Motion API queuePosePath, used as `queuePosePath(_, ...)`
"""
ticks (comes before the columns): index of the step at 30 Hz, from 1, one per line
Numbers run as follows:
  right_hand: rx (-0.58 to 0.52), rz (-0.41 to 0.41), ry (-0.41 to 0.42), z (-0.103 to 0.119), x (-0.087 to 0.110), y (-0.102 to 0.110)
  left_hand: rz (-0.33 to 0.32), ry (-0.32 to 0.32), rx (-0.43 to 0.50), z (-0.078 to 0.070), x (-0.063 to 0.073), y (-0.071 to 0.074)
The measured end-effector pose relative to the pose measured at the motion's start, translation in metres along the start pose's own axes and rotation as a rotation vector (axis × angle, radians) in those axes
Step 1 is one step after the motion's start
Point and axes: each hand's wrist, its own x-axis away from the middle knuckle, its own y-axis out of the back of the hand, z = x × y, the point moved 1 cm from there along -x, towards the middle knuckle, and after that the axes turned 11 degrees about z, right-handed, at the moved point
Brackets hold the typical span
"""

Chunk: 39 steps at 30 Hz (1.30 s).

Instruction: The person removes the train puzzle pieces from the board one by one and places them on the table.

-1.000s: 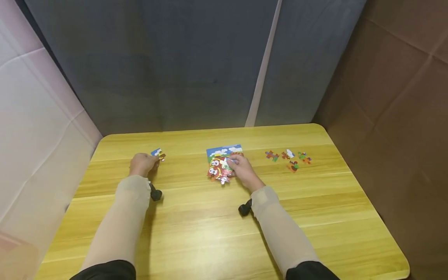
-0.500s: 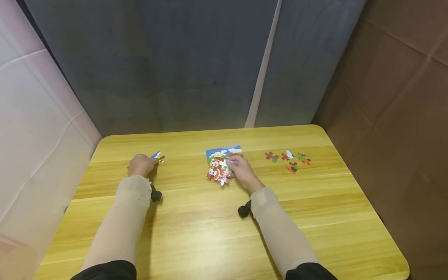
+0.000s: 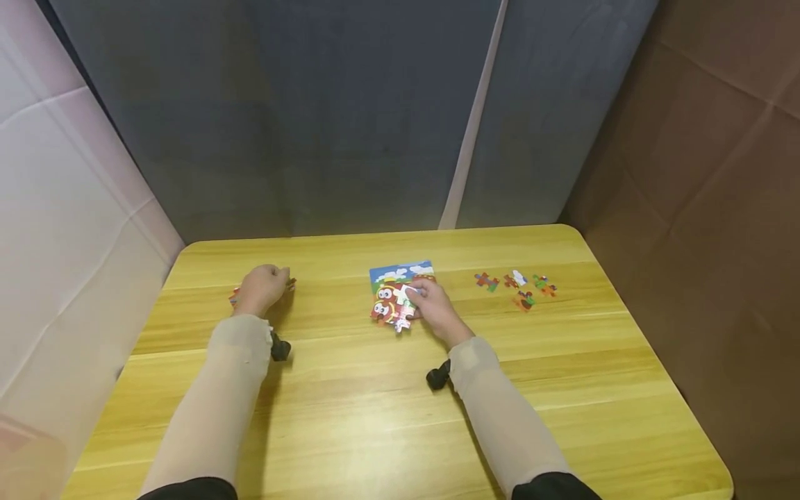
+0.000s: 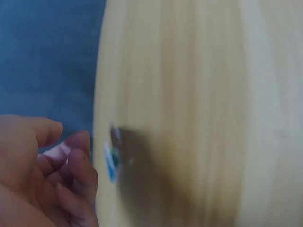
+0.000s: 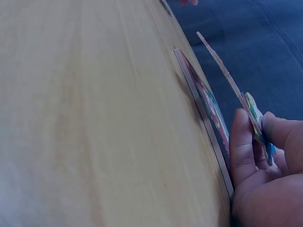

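My right hand pinches a joined section of jigsaw puzzle with red faces and white eyes. A smaller jigsaw piece lies against that section under the thumb in the right wrist view. Just below them is a flat picture board with blue sky and clouds. At the left, my left hand hovers with loosely bent fingers and a gap between thumb and forefinger. Beside its fingers a small jigsaw piece appears blurred; in the head view the hand mostly covers this piece.
Several loose jigsaw pieces lie in a group on the right of the wooden table. Another red, striped piece peeks out left of my left hand. Dark cloth hangs behind the table's far edge.
My left hand has lifted and shifted slightly right, now covering most of the blue-and-white piece and revealing a red piece at its left. The right hand stays with the held section, tilting it slightly.
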Motion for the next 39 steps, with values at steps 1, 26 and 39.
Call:
queuePosePath(1,-0.001,-0.001,0.000,0.000,0.000,0.000,0.011,-0.027,0.012,-0.004,-0.001,0.000)
queuePosePath(26,-0.061,-0.009,-0.009,0.001,0.000,0.001,0.508,-0.331,0.152,-0.087,0.008,-0.088)
queuePosePath(39,-0.041,-0.008,-0.057,0.000,-0.003,0.003,0.523,-0.349,0.202,-0.093,0.009,-0.100)
